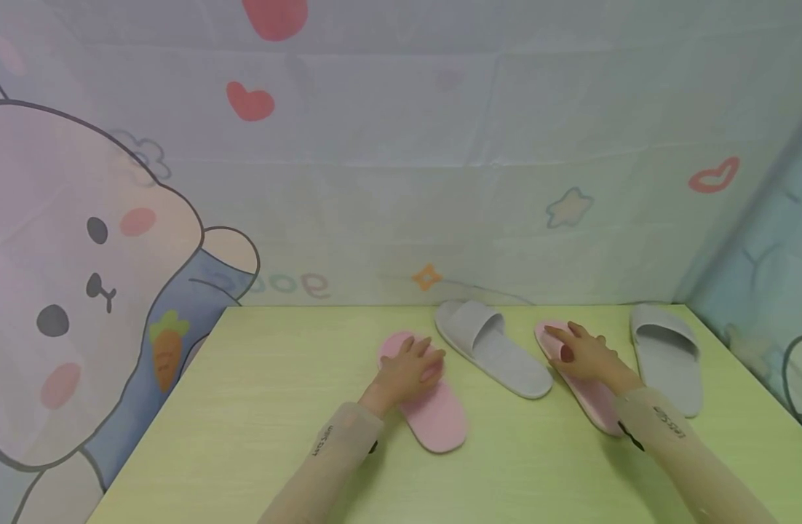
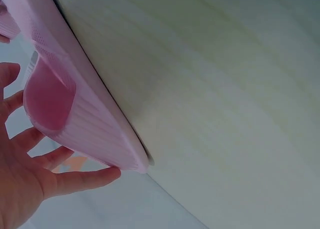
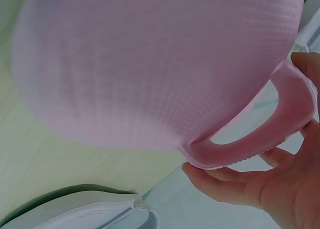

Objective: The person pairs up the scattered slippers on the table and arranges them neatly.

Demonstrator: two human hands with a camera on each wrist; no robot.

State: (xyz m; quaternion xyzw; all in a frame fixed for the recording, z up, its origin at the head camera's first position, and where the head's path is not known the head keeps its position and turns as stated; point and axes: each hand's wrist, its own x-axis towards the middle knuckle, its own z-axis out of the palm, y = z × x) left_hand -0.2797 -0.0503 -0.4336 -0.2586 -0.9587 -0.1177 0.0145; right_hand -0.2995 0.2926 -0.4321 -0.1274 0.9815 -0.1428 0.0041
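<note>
Two pink slippers lie on the pale yellow-green table. Over the strap of the left pink slipper (image 1: pixel 440 422) is my left hand (image 1: pixel 409 372), its fingers spread and fairly straight. In the left wrist view fingertips touch the strap (image 2: pixel 85 124) and the toe end. My right hand (image 1: pixel 589 358) spans the strap of the other pink slipper (image 1: pixel 597 404). The right wrist view shows its fingertips at both sides of that strap (image 3: pixel 295 96), with the sole (image 3: pixel 150 64) filling the upper part.
A light grey slipper (image 1: pixel 515 364) lies slanted between the pink ones. Another grey slipper (image 1: pixel 672 371) is at the right, beside my right forearm. The table (image 1: pixel 257 393) ends at a fabric backdrop (image 1: pixel 388 182) printed with hearts and a cartoon animal.
</note>
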